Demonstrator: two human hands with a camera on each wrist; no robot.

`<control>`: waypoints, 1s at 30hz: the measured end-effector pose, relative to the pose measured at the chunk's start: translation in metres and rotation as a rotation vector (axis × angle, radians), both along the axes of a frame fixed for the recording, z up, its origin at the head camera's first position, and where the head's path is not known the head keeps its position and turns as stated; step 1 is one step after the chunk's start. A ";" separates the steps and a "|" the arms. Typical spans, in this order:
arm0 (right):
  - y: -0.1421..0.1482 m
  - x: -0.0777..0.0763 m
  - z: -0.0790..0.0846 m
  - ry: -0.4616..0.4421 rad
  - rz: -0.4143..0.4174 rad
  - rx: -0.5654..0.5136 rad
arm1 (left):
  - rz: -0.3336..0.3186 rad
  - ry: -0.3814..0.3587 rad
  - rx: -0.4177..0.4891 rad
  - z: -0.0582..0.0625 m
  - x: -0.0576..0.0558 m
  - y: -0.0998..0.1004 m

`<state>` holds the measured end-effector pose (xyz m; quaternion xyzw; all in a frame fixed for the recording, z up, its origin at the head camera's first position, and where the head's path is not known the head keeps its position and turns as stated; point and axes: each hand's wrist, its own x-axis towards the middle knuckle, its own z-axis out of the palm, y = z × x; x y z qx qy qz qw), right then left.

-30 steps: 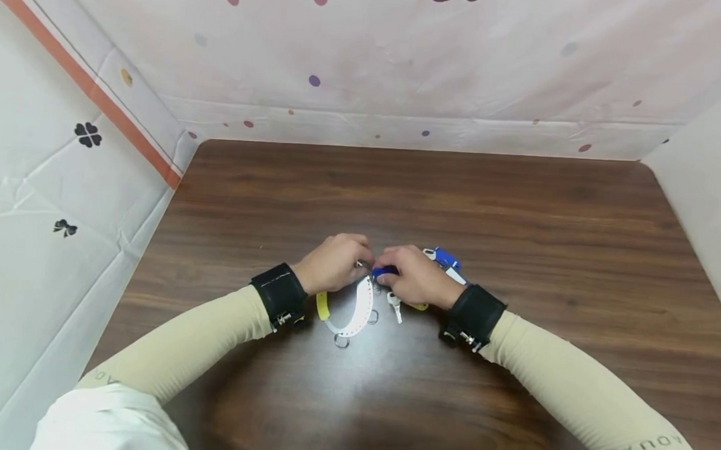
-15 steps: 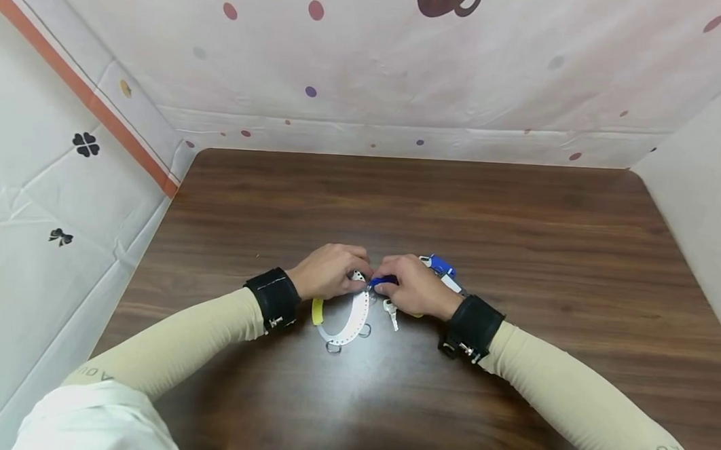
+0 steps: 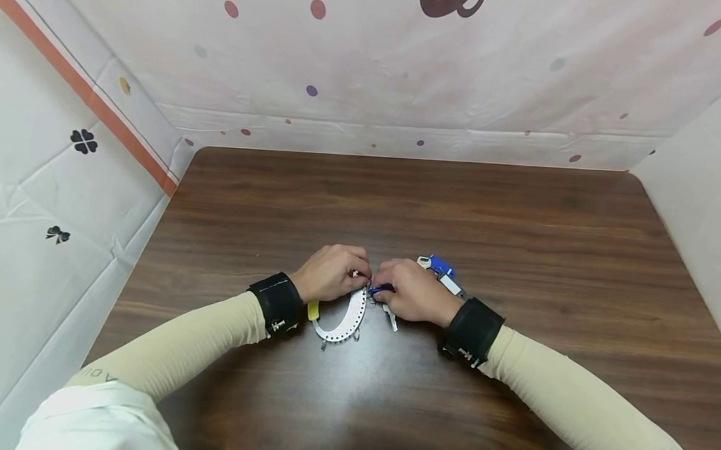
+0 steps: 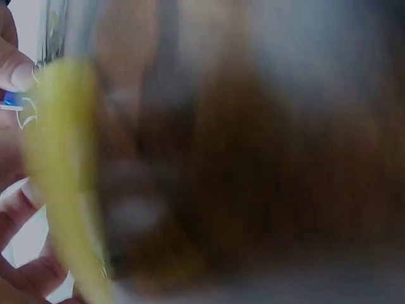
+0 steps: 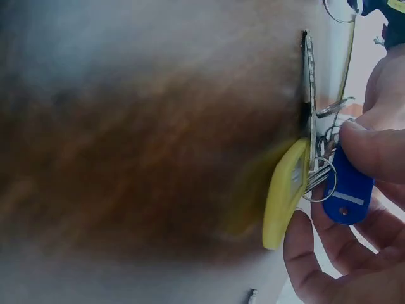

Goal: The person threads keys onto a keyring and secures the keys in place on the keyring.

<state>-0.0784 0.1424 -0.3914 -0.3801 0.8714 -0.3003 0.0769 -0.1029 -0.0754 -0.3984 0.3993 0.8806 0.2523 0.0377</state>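
Pinching blue tag (image 5: 352, 190) between right fingers (image 5: 380, 151); with left fingers (image 3: 354, 256), just beside, gripping white curved band (image 3: 352, 320) at its far side. Best to steady band, turn tag's inner end squarely toward it, without covering the gap between fingertips. Cannot make out any tag-to-band link.

Dark wood grain runs across the counter (image 3: 519, 226), glossy where light pools. I'd call the blue tag (image 5: 350, 187) and yellow tag (image 5: 285, 202) smooth plastic, the key (image 3: 390, 317) and the ring (image 5: 335, 107) shiny metal. The beige sleeves (image 3: 207, 343) are matt stretch cloth, the wall sheet (image 3: 369, 62) creased with a faint sheen.
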 end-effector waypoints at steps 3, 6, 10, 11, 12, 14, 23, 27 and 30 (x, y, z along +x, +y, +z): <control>-0.001 0.000 0.000 0.020 -0.001 0.017 | 0.029 -0.010 -0.026 0.001 0.002 0.001; 0.000 0.001 0.000 -0.010 -0.025 0.003 | 0.003 -0.003 -0.046 0.003 0.003 0.000; 0.001 0.001 0.000 -0.039 -0.049 -0.020 | -0.071 0.052 -0.054 0.003 0.003 -0.001; 0.001 0.001 0.000 -0.037 -0.050 -0.023 | -0.084 0.068 -0.052 0.002 0.003 -0.001; 0.001 0.001 -0.001 -0.033 -0.048 -0.025 | -0.093 0.084 -0.047 0.002 0.003 -0.001; 0.001 0.001 -0.001 -0.014 -0.035 -0.026 | -0.102 0.102 -0.034 0.001 0.003 -0.001; 0.002 0.002 -0.001 0.024 0.011 0.011 | -0.023 0.002 0.016 0.000 0.004 0.002; 0.004 0.002 -0.001 -0.007 -0.005 0.002 | -0.046 -0.015 -0.014 0.004 0.004 0.001; 0.005 0.002 -0.001 -0.019 -0.018 -0.011 | -0.094 -0.001 -0.034 0.006 0.004 0.000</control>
